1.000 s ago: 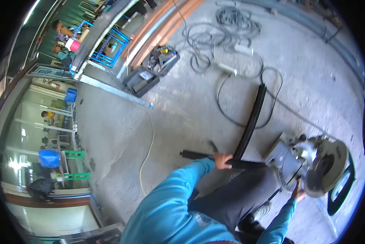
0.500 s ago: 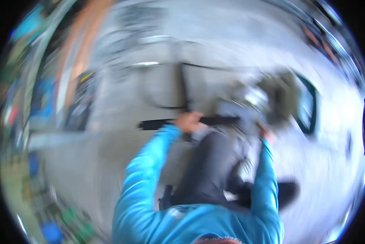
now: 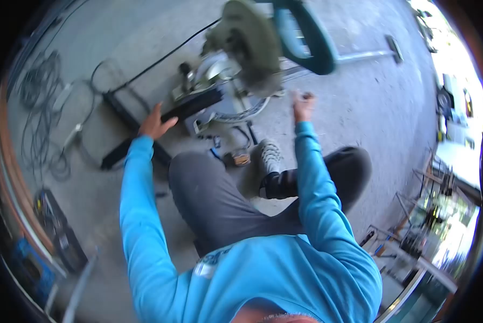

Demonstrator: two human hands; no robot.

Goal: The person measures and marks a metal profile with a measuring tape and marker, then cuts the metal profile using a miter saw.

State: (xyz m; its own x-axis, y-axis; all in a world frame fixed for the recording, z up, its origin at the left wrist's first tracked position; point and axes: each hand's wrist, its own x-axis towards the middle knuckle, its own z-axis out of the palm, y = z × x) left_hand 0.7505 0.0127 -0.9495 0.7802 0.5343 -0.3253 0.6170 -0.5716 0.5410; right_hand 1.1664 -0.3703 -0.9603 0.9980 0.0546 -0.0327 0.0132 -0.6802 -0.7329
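A miter saw with a round guard [image 3: 249, 46] and a teal handle [image 3: 306, 40] stands on the floor ahead. Across its base lies a long black bar [image 3: 198, 103], reaching left past my left hand [image 3: 156, 125]. That hand rests at the bar with its fingers spread and thumb out. Another dark bar [image 3: 124, 112] lies crosswise beneath, on the floor. To the right of the saw base, my right hand [image 3: 304, 105] is raised with its fingers curled; whatever it may hold is too small to make out.
Tangled cables [image 3: 39, 107] lie on the floor at left. A small brown block [image 3: 240, 157] sits near my shoe [image 3: 270, 156]. A long dark case [image 3: 61, 229] is at lower left. Metal frames and tools [image 3: 414, 231] stand at right.
The view has turned, so the saw now appears higher and closer. My left hand, earlier closed around the black bar, has its fingers spread. My right hand is farther from the left.
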